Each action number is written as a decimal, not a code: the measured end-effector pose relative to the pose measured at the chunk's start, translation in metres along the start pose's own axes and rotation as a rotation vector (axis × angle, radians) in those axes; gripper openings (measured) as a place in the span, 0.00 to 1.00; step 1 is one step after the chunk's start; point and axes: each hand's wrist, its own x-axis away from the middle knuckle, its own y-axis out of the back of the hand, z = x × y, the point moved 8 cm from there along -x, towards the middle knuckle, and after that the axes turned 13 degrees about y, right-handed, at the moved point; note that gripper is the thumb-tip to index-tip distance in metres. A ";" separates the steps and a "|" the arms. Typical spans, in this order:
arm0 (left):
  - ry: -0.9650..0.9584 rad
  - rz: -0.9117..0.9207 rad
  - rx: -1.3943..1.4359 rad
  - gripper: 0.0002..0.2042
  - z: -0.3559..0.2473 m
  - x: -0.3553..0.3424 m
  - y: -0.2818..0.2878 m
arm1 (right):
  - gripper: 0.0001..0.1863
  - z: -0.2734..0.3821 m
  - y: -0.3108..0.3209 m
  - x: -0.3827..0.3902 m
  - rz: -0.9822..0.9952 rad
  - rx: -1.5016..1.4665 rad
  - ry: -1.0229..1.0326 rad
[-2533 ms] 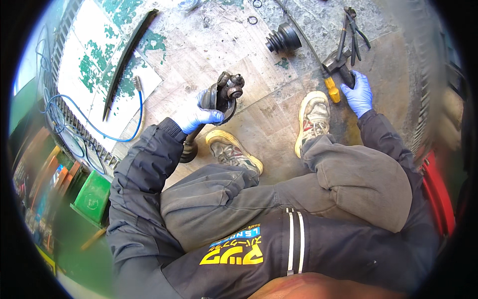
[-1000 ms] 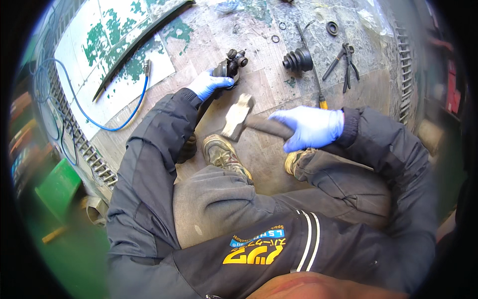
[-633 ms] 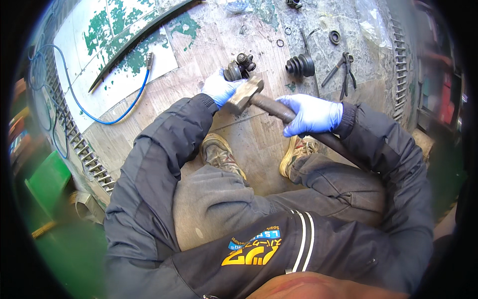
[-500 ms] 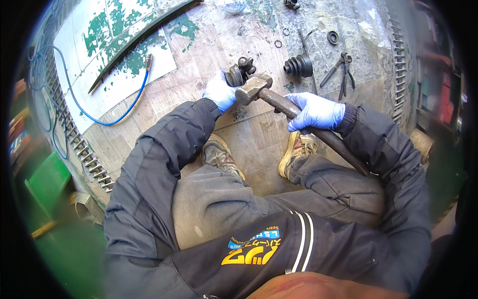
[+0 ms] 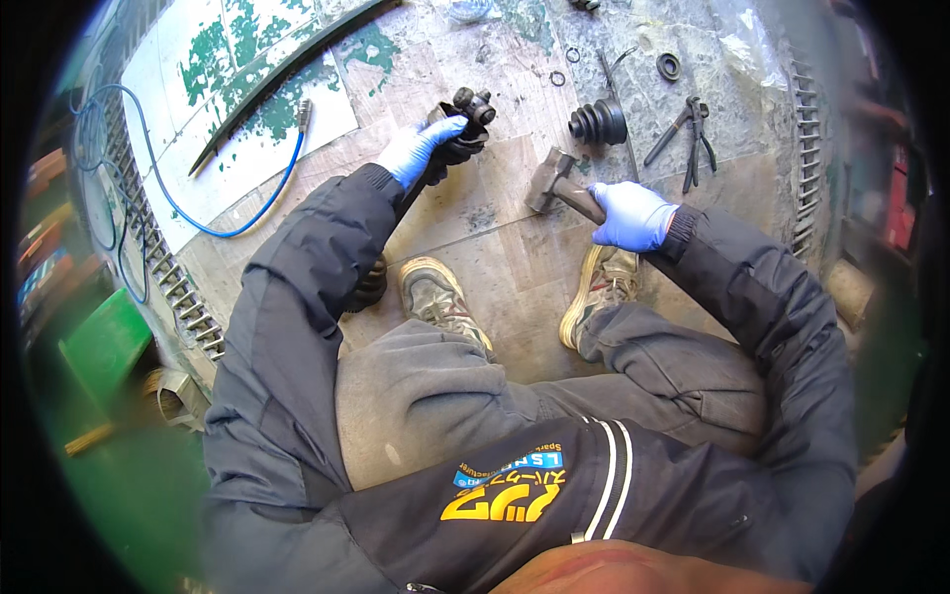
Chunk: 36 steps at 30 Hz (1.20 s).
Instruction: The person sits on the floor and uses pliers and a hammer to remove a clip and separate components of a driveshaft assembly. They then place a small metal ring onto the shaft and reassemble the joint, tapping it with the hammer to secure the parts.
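Note:
My left hand (image 5: 411,153), in a blue glove, grips a dark, greasy axle shaft near its joint (image 5: 470,114), whose knobbly end points away from me; the lower shaft runs behind my left sleeve to a dark boot (image 5: 368,287). My right hand (image 5: 633,216), also gloved, is closed on the handle of a hammer (image 5: 549,180), its steel head held to the right of the joint, not touching it. A loose black ribbed rubber boot (image 5: 597,123) lies just beyond the hammer, with pliers (image 5: 693,134) to its right.
Black rings (image 5: 668,66) and a yellow-handled rod, partly hidden, lie on the worn floor. A long dark strip (image 5: 262,94) and a blue hose (image 5: 228,228) lie left, beside a drain grate (image 5: 183,307). A green bin (image 5: 104,346) stands at lower left.
My right hand picked up the hammer and brought it across to the joint; since half a second ago it has pulled back rightward. My left hand has moved the joint slightly forward.

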 end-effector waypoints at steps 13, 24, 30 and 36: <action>-0.686 0.397 0.118 0.36 -0.148 0.202 -0.117 | 0.73 0.140 0.151 0.044 -0.590 -0.536 0.790; -0.931 0.234 -0.097 0.40 -0.136 0.279 -0.095 | 0.63 0.256 0.168 0.063 -0.724 -0.617 1.282; -1.302 -0.129 -0.483 0.25 -0.110 0.313 -0.074 | 0.59 0.286 0.150 0.056 -0.709 -0.587 1.243; -1.140 -0.425 -0.739 0.19 -0.104 0.307 -0.055 | 0.58 0.288 0.158 0.041 -0.670 -0.679 1.205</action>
